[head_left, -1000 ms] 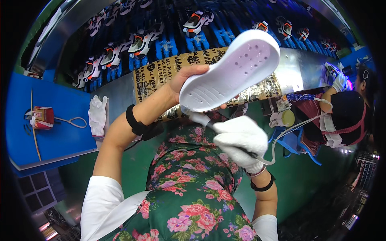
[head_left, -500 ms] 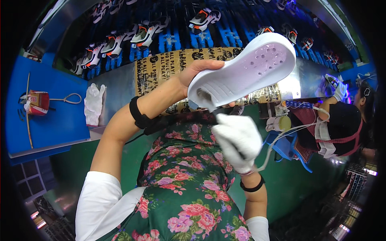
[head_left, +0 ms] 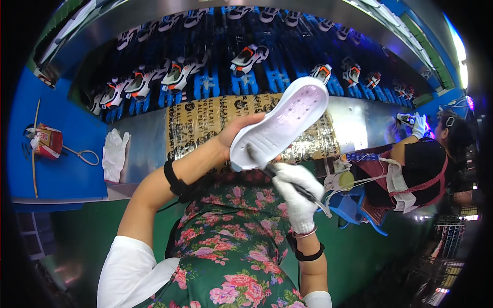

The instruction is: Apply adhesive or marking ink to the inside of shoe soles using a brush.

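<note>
My bare left hand [head_left: 235, 132] grips a white shoe sole [head_left: 283, 119] along its left edge. The sole is tilted with its hollow inner side facing up, its heel end nearest me. Small holes dot its wider far part, which has a wet-looking pinkish sheen. In my white-gloved right hand [head_left: 298, 197] is a brush [head_left: 255, 155], the fingers closed round its dark handle. The blurred bristles meet the inside of the heel. Part of my left fingers is hidden under the sole.
A metal ledge [head_left: 146, 149] is partly covered with printed brown packing tape [head_left: 197, 123]. Beyond it, blue racks [head_left: 205, 87] carry several shoes [head_left: 177, 74]. A white glove [head_left: 115, 154] lies left, beside a red box [head_left: 50, 142] on a blue table. A co-worker [head_left: 423, 167] sits at right.
The view has shifted, and the sole now appears lower and farther left, tipped more steeply. The brush stays at the heel, and both hands keep their holds.
</note>
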Motion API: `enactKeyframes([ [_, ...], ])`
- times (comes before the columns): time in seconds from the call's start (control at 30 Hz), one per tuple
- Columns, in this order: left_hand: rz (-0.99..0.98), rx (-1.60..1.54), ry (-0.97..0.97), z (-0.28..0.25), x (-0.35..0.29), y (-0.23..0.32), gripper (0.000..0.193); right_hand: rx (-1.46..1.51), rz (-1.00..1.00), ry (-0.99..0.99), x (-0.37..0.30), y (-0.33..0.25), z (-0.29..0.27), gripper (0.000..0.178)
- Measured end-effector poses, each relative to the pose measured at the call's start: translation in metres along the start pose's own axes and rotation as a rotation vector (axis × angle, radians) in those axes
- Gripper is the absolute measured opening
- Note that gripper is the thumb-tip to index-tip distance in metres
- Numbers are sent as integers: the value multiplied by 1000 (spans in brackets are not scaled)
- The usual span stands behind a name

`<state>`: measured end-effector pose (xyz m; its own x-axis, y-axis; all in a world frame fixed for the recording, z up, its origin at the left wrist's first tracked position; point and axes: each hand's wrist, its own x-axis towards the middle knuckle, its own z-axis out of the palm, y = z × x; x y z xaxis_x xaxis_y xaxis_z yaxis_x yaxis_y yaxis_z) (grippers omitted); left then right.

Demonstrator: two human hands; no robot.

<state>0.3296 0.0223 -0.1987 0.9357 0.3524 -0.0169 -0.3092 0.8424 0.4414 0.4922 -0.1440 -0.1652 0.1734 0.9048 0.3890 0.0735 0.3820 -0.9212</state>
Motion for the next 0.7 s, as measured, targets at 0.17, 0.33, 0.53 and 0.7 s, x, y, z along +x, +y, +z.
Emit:
enactKeyframes([
  [0.17, 55, -107, 47, 4, -10, -16, 74, 238, 235, 12, 4, -6, -19, 19],
  [0.33, 34, -242, -5, -7, -16, -46, 68, -424, -346, -69, 56, -18, -40, 14],
  [0.53, -6, -249, 72, 8, -22, -48, 64, -654, -625, -49, 67, 3, -30, 25],
  [0.7, 183, -257, 305, -7, -25, -48, 60, -74, -115, -249, 16, 0, -14, 16],
])
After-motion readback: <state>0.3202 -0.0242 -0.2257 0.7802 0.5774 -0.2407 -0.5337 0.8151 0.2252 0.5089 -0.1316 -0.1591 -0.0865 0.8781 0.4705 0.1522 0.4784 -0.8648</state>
